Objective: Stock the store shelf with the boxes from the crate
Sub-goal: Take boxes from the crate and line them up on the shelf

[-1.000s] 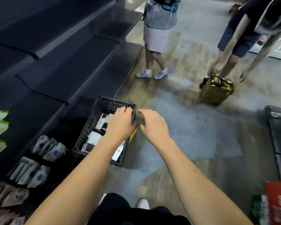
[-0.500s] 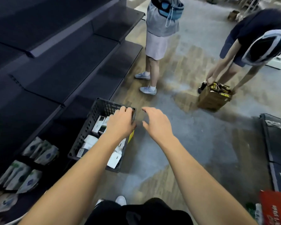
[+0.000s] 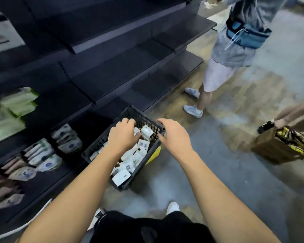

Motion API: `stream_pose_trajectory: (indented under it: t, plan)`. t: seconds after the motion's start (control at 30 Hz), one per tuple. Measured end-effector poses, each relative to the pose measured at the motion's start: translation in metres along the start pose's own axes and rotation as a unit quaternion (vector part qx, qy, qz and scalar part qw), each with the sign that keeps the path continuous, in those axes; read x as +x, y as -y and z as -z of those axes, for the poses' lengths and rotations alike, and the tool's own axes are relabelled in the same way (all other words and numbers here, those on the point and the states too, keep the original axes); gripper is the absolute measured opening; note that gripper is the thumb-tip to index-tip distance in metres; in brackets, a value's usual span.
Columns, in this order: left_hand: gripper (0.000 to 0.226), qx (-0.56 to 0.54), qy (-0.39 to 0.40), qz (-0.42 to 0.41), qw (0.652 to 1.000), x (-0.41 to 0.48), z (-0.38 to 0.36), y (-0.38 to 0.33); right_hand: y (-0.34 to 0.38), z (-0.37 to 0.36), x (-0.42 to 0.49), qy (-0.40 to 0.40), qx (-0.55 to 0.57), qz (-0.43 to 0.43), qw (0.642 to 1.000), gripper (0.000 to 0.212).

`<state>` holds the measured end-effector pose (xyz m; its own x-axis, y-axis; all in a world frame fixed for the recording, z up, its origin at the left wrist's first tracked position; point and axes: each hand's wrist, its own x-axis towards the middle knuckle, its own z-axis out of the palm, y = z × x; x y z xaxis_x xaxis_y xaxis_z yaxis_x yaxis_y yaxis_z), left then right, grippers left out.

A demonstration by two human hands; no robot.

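A black mesh crate [image 3: 102, 141] stands on the floor against the foot of the dark store shelf [image 3: 112, 71]. It is full of small white boxes [image 3: 121, 178]. My left hand [image 3: 123, 135] reaches into the crate's far end with its fingers curled down among the boxes. Whether it holds one is hidden. My right hand [image 3: 175, 135] lies at the crate's far right corner, fingertips touching the rim, with nothing in it.
Pale pouches [image 3: 42, 155] fill the lower shelf at left; green-white packs [image 3: 16, 102] sit above them. One person stands at the shelf's far end [image 3: 235, 50]. Another person's hands reach to a cardboard box [image 3: 274, 149] of yellow packs on the floor at right.
My left hand let go of the crate's rim and went down among the boxes. My right hand came back to the rim corner. The view tilted up towards the shelves.
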<state>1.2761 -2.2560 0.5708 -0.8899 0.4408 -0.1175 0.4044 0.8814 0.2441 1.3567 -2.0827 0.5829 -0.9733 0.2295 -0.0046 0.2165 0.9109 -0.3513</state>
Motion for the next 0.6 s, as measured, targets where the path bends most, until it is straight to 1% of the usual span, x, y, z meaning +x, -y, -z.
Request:
stream_pose_trajectory:
  t: [0.1, 0.2, 0.3, 0.47, 0.6]
  plan:
    - [0.038, -0.008, -0.002, 0.060, 0.998, -0.002, -0.006, -0.008, -0.023, 0.002, 0.014, 0.024, 0.003, 0.039, 0.999, 0.051]
    - [0.039, -0.026, -0.025, 0.115, 0.993, -0.012, -0.009, -0.007, -0.030, 0.000, 0.026, 0.058, -0.009, 0.090, 0.994, 0.052]
    - [0.039, -0.038, -0.034, 0.169, 0.984, -0.026, -0.012, 0.005, -0.017, -0.004, 0.039, 0.093, -0.024, 0.141, 0.985, 0.054]
    - [0.042, -0.048, -0.012, 0.254, 0.966, -0.053, -0.027, 0.044, 0.017, -0.025, 0.055, 0.133, -0.044, 0.200, 0.970, 0.058]
    - [0.039, -0.061, -0.001, 0.304, 0.951, -0.068, -0.033, 0.078, 0.046, -0.042, 0.064, 0.152, -0.051, 0.237, 0.958, 0.057]
